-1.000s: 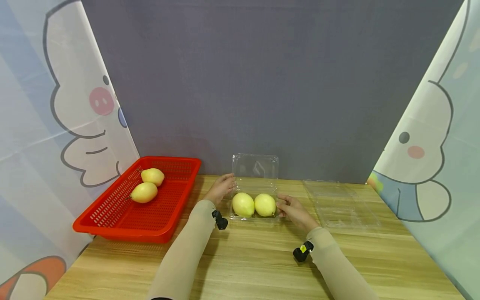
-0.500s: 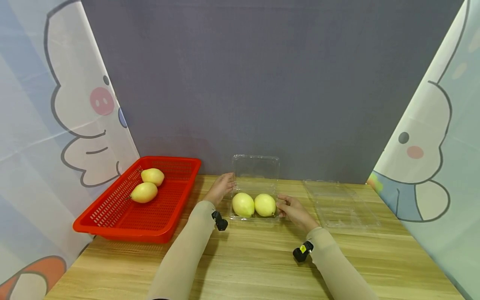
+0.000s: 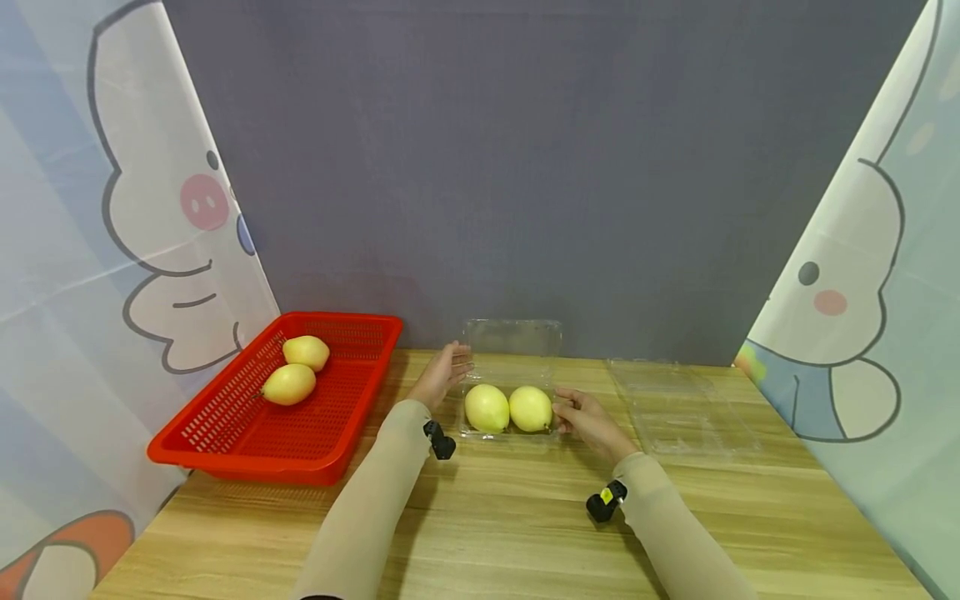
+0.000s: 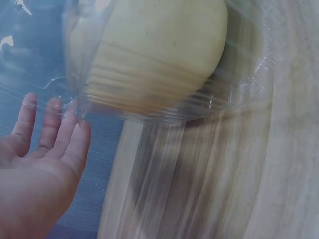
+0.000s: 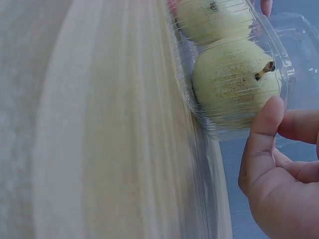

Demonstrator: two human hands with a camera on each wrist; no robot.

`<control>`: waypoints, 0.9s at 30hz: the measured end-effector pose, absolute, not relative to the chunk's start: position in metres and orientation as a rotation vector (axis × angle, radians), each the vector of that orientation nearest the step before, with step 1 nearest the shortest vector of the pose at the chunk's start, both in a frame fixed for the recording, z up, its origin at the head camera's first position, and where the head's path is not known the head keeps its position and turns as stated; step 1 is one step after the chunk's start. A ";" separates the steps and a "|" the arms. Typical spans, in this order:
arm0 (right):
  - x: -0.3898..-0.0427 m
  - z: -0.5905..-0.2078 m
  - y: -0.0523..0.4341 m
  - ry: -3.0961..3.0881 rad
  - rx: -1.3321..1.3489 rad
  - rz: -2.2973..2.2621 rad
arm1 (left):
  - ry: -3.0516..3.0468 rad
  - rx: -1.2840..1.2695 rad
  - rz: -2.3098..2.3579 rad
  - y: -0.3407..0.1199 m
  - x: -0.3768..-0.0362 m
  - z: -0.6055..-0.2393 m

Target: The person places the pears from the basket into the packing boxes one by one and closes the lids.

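Note:
A clear plastic clamshell box [image 3: 510, 435] sits on the table with its lid [image 3: 513, 337] raised at the back. Two pale yellow pears [image 3: 486, 409] [image 5: 234, 79] lie side by side in its base. At the box's right side, my right hand [image 3: 588, 421] pinches the rim between thumb [image 5: 266, 124] and forefinger. My left hand [image 3: 444, 373] is at the left edge of the lid, its fingers [image 4: 75, 144] extended and fingertips right at the clear plastic in the left wrist view.
A red plastic basket [image 3: 255, 468] with two more pears [image 3: 288, 385] stands at the left. Another clear clamshell [image 3: 686, 408] lies spread open on the wooden table [image 3: 510, 533] at the right. A grey backdrop [image 3: 525, 167] rises behind the table.
The lid's top edge has sunk a little in the head view. My left hand's fingers have shifted slightly upward beside it. My right hand keeps its place at the rim.

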State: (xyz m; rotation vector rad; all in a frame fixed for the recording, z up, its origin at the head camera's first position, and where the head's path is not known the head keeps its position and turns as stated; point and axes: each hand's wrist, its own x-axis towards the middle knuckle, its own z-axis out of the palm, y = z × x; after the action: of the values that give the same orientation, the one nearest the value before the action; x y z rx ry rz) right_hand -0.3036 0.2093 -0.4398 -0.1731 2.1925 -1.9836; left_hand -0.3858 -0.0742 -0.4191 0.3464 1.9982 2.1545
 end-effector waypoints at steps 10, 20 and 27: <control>-0.305 -0.442 0.210 2.197 -0.192 -1.981 | 2.030 0.364 2.106 -0.074 -0.387 -0.418; -0.305 -0.441 0.209 2.201 -0.196 -1.979 | 1.969 0.393 2.123 -0.076 -0.384 -0.417; -0.304 -0.441 0.210 2.183 -0.196 -1.986 | 2.009 0.441 2.073 -0.078 -0.387 -0.419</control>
State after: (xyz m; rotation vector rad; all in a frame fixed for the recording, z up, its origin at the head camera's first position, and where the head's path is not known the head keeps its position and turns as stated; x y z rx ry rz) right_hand -0.3041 0.2096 -0.4411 -0.1964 2.1826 -1.9860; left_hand -0.3866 -0.0782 -0.4185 0.4407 2.0093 2.0726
